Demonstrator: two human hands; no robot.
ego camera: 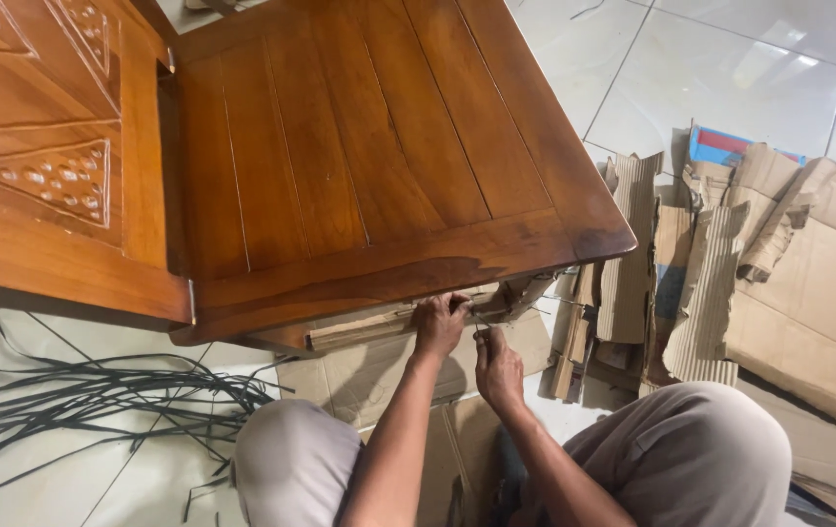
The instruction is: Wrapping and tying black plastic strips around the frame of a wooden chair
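A polished brown wooden chair [369, 166] lies tipped on the tiled floor, its slatted seat facing me. Below its front rail, cardboard wrapping [379, 327] clings to the frame. My left hand [439, 322] presses against that cardboard under the seat edge, fingers curled on it. My right hand [496, 366] is just to the right and lower, pinching a thin dark strap [481, 324] that runs up toward the wrapping. The fingertips of both hands are partly hidden by the seat edge. My knees show at the bottom.
A carved wooden panel [42, 146] adjoins the seat at left. A tangle of black plastic straps [96, 405] lies on the tiles at lower left. Torn corrugated cardboard [730, 263] is piled at right, with flat cardboard [369, 381] under my hands.
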